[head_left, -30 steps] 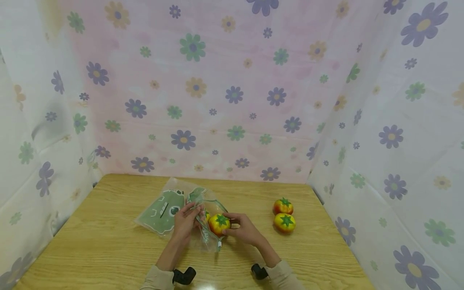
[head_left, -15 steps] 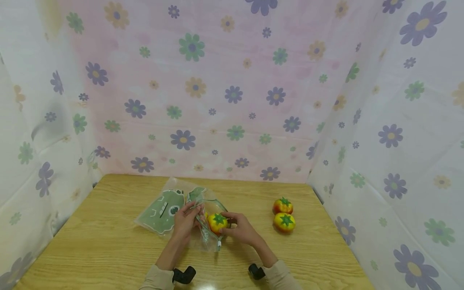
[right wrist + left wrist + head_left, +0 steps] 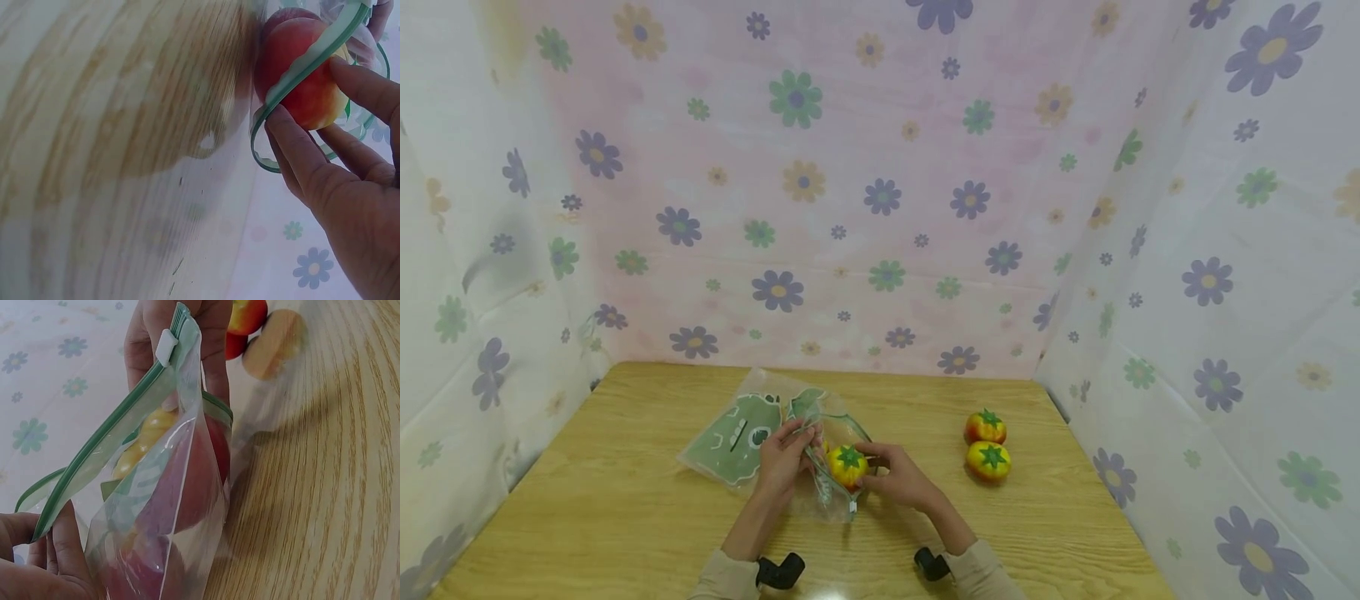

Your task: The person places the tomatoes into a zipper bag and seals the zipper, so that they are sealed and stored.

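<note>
My left hand pinches the green-edged mouth of a clear zip bag with a green cartoon face printed on it. My right hand holds a yellow-and-red tomato, green star-shaped leaves on top, within the bag's mouth. The right wrist view has the fingers on this tomato, with the green zip edge crossing in front of it. Deeper in the bag lies another reddish fruit, partly blurred by the plastic. A white slider sits at one end of the zip.
Two more such tomatoes, one behind and one in front, stand close together on the right of the wooden table. Flower-printed cloth encloses the table at the back and sides.
The right hand has moved slightly left, carrying the tomato a little further into the bag's mouth. My left hand stays where it was on the bag.
</note>
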`<state>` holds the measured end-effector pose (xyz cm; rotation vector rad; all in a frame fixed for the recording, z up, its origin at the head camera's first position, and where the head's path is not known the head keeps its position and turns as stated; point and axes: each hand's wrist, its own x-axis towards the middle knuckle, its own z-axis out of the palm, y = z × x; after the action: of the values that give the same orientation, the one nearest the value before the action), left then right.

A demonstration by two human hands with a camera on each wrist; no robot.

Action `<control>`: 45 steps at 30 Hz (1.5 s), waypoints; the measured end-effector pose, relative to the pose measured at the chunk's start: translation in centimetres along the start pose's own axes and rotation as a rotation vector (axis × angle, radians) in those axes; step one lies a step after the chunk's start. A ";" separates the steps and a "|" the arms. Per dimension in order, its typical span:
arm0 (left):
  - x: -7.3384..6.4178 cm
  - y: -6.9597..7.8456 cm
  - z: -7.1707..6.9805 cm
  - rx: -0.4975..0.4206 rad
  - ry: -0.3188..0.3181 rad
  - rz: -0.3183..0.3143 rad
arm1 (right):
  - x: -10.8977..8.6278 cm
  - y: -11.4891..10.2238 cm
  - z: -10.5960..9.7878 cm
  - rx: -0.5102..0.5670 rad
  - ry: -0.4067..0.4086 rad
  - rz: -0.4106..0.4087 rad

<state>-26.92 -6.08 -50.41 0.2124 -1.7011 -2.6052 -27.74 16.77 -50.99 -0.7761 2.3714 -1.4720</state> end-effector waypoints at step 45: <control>-0.1 0.0 0.3 -0.046 -0.013 0.005 | 1.4 -0.3 1.4 0.020 -0.029 0.026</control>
<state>-26.86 -5.84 -50.27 0.1902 -1.6417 -2.6443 -28.15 14.81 -51.24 -0.7541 2.3325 -1.4623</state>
